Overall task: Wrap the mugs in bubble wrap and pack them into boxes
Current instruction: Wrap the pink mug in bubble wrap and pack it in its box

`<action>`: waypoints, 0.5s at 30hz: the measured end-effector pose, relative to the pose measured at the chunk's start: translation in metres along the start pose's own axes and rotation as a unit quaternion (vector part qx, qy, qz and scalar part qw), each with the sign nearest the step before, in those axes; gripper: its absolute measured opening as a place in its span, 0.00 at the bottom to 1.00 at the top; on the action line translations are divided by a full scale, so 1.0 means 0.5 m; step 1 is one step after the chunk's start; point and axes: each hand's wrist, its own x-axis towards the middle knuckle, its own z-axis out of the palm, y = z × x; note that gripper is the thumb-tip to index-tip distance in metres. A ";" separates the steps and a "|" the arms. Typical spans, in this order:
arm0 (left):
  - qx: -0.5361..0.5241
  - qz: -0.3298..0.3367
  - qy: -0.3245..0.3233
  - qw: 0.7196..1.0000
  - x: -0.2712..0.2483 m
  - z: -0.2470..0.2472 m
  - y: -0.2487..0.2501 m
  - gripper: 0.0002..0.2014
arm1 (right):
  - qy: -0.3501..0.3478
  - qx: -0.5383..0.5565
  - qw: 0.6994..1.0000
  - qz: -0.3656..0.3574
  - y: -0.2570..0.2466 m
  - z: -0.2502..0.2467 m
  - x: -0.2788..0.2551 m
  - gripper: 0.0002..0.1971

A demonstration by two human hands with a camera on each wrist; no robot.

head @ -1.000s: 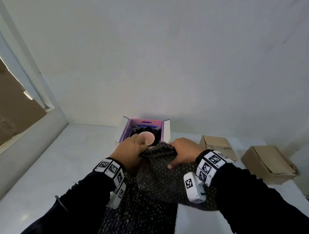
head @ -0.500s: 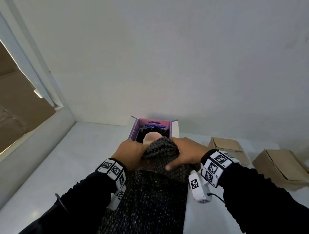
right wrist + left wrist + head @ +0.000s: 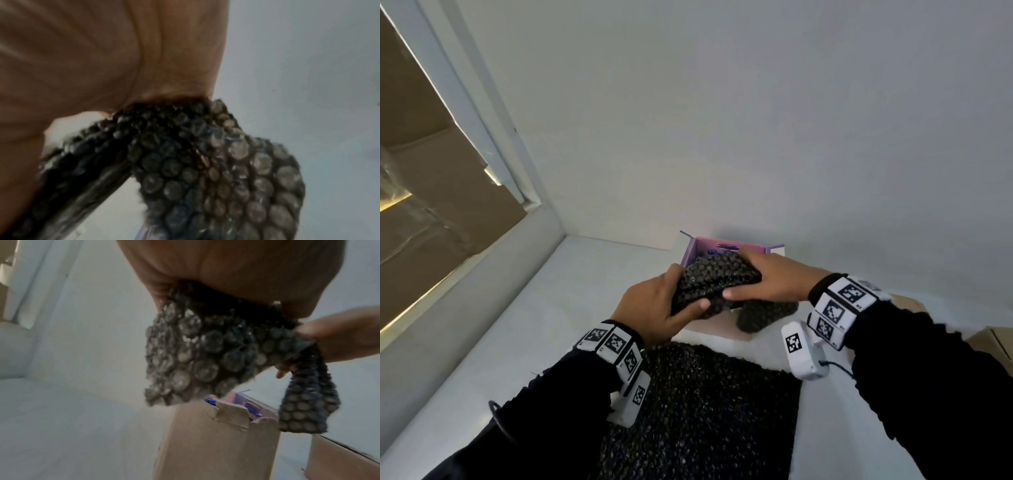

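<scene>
Right hand [image 3: 102, 56] fills the top left, palm close to the lens, gripping a bundle of dark bubble wrap [image 3: 216, 170]. The wrap bulges out below the hand, one fold trailing toward the lower left. Pale wall [image 3: 308, 65] behind, all blurred.

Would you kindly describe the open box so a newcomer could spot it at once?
On the white table, against the back wall, just beyond both hands, stands the open box. Unlike the plain brown boxes to the right, its inside flaps are purple.
</scene>
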 end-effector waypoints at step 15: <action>-0.099 -0.248 0.119 0.956 0.103 0.077 -0.048 0.08 | 0.210 -0.089 0.973 -0.045 0.034 -0.009 0.236 0.13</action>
